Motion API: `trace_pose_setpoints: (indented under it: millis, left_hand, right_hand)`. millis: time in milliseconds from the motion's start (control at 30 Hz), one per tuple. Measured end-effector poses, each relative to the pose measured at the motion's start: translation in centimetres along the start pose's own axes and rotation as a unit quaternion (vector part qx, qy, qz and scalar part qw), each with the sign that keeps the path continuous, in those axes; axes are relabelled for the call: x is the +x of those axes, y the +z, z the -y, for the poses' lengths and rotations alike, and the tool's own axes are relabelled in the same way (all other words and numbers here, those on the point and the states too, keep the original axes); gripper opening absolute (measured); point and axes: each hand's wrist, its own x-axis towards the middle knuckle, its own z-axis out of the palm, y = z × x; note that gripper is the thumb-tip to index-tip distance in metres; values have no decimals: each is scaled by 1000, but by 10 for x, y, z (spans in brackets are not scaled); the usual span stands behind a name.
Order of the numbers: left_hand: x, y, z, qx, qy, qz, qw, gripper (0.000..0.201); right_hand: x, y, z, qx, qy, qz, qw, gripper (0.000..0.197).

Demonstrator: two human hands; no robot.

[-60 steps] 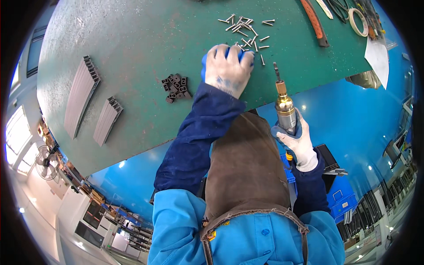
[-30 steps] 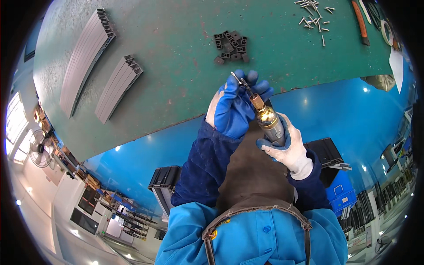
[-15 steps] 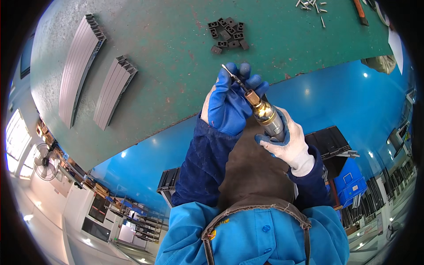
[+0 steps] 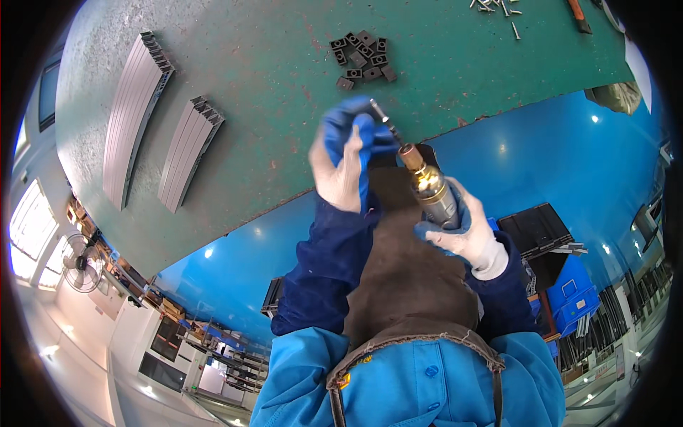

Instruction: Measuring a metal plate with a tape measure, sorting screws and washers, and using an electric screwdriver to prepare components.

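My right hand [image 4: 473, 238], in a white and blue work glove, is closed around a power screwdriver [image 4: 434, 192] with a gold and silver body. The tool tilts up and left over the near edge of the green table. A bright screw [image 4: 380, 112] sits at the end of its dark bit. Just left of the bit is my left hand [image 4: 345, 160], gloved alike. Motion smears its fingers, so whether they hold anything does not show.
On the green table [image 4: 249, 107] lie small black blocks [image 4: 358, 60] in a cluster. Two bundles of curved grey profiles [image 4: 135, 121] rest at the left. Loose screws [image 4: 515, 30] and an orange-handled tool [image 4: 579, 16] lie at the far right. A blue bin [image 4: 573, 299] stands right of me.
My left hand has turned and shifted left, its fingers coming away from around the bit. The screw at the bit's end shows more plainly. My right hand still grips the screwdriver, nearly in place.
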Motion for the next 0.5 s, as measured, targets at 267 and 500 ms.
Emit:
trace_pose_setpoints:
  millis: [267, 500]
  left_hand:
    - [48, -36, -23, 461, 222, -42, 858, 39]
    - [42, -70, -38, 372, 189, 114, 902, 39]
  right_hand:
    - [9, -14, -3, -104, -50, -42, 992, 75]
    - [8, -15, 2, -272, -73, -2, 960, 76]
